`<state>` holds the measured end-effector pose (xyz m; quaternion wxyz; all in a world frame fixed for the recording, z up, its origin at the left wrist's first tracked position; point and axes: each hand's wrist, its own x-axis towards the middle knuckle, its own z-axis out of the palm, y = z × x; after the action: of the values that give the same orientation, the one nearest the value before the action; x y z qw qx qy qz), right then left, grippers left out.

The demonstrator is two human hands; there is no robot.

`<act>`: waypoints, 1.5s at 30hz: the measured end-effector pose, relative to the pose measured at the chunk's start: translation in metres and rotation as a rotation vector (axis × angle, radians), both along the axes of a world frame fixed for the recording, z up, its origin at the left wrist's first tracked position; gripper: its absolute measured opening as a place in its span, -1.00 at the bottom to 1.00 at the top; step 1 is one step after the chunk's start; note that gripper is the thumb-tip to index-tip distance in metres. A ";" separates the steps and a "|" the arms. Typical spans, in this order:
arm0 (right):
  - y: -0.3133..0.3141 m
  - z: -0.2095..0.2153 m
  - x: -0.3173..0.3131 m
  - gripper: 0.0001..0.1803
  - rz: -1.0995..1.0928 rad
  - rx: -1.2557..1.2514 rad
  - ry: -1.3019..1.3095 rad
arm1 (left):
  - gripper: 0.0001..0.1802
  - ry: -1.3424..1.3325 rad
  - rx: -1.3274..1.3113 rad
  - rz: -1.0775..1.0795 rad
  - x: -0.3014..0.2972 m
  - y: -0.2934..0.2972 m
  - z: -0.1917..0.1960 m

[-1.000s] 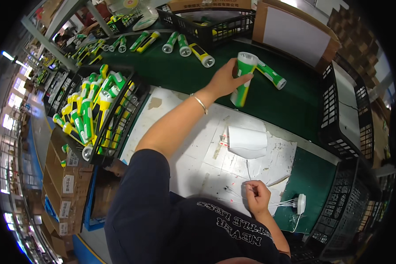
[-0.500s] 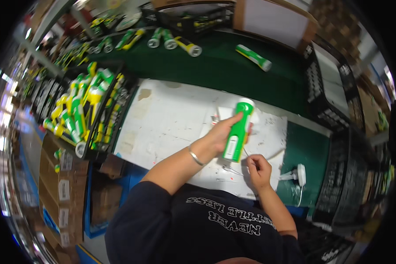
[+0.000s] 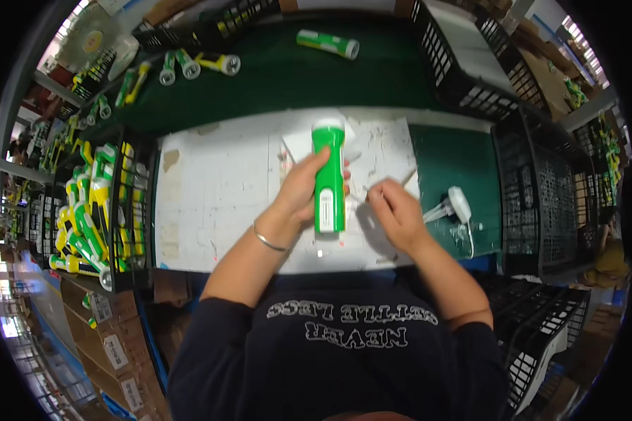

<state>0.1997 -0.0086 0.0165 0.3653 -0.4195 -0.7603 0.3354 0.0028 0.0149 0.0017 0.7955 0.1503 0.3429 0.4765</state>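
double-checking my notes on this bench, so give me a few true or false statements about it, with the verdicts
1. The left hand holds a green flashlight. True.
2. The right hand is gripping the white plug block. False: the right hand is apart from the white plug block.
3. A black crate holding many flashlights is on the person's left. True.
4. The bracelet is on the right wrist. False: the bracelet is on the left wrist.

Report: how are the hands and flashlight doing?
Left hand gripping green flashlight. Right hand apart, curled, contents unclear. White cables farther right, not visibly blocking.
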 end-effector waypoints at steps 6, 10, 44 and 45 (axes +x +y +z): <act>0.007 0.025 -0.018 -0.87 0.071 0.509 -0.491 | -0.66 0.306 0.226 0.072 0.009 -0.012 0.014; 0.002 0.017 -0.025 -0.86 0.136 0.592 -0.572 | -0.62 0.417 0.335 0.030 0.012 -0.019 0.011; 0.051 0.020 0.014 -0.24 0.358 -0.552 0.108 | -0.60 1.709 0.709 -0.625 -0.074 -0.063 0.055; 0.051 0.018 0.013 -0.27 0.363 -0.559 0.145 | -0.60 1.710 0.700 -0.619 -0.075 -0.065 0.055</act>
<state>0.2124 0.0420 0.0345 0.2235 -0.3365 -0.6732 0.6194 -0.0722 -0.0501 0.0567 0.2783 0.7570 0.5889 0.0514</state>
